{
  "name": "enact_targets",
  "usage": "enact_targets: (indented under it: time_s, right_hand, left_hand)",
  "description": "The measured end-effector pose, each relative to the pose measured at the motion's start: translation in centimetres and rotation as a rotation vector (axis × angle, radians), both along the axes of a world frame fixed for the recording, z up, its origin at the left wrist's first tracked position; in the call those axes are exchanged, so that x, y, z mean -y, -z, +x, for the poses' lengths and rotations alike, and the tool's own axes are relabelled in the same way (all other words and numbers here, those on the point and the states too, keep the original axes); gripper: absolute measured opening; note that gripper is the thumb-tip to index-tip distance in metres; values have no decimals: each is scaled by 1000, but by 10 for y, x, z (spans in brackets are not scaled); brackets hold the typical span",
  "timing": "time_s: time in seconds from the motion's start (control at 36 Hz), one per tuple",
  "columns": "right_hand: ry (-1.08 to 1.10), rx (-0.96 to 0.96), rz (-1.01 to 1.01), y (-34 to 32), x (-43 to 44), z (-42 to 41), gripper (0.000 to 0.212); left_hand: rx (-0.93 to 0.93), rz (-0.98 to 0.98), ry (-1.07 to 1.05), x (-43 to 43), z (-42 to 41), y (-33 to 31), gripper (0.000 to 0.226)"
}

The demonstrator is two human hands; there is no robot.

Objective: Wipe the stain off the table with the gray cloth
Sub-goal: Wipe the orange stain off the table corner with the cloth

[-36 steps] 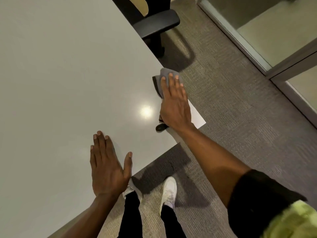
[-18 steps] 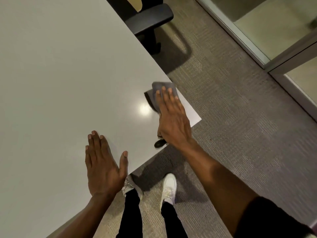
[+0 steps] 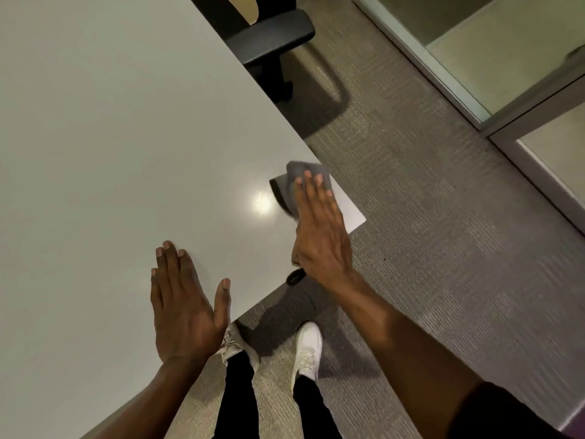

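Head view, read from left to right. The pale table fills the left and centre of the field; its near corner points toward the lower right. The left hand lies palm down on the tabletop close to the near edge, fingers extended and together, thumb spread to the side; it is flat and open and grasps nothing. A bright ceiling-light reflection shows on the surface between the two hands. Below the table edge, two white shoes and dark trouser legs stand on the grey carpet. The right hand reaches across the table corner, palm down and fingers straight, pressing the gray cloth flat against the tabletop; the hand is spread open rather than closed around the fabric. The cloth sits near the right-hand table edge, just short of the corner, its far portion protruding beyond the fingertips. A small dark spot shows at the table edge beside the right wrist; whether it is the stain or a shadow cannot be told. At top centre, a black office chair stands beside the table. At far right, a metal-framed glass partition borders the carpet.
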State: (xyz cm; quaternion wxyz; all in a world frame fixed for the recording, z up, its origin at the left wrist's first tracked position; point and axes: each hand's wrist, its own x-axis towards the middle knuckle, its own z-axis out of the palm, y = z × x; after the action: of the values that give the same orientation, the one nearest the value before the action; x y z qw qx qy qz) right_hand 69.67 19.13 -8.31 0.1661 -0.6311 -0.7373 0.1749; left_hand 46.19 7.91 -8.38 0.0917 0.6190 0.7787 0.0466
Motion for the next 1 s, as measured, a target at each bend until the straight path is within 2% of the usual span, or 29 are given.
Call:
enact_targets:
  time_s: [0.14,0.31,0.36,0.44,0.56,0.67,0.86,1.0]
  right_hand:
    - [16,66,12,2,-20,2,81]
    - [-50,55,-9,-3,54,-2,97]
    - [-58,58,-4,-2,55,6,99]
    - [8,58,19,2,25,21,90]
    - [118,65,-6,-1,-10,30,87]
    - [160,58,12,0,2,20,90]
    - [-11,20,-48,-3,65,9,93]
    - [181,45,-58,-1,14,43,83]
  left_hand:
    - [10,5,-1,0,0,0,93]
    - [6,-3,-1,1,0,2,93]
    - [10,0,-4,0,0,2,93]
    - [4,-11,1,0,0,3,93]
    - [1,-15,2,-1,0,4,94]
    - [2,-35,6,0,-2,3,94]
    - [-15,-50,5,1,-2,3,93]
    - [-23,-51,6,0,-2,4,94]
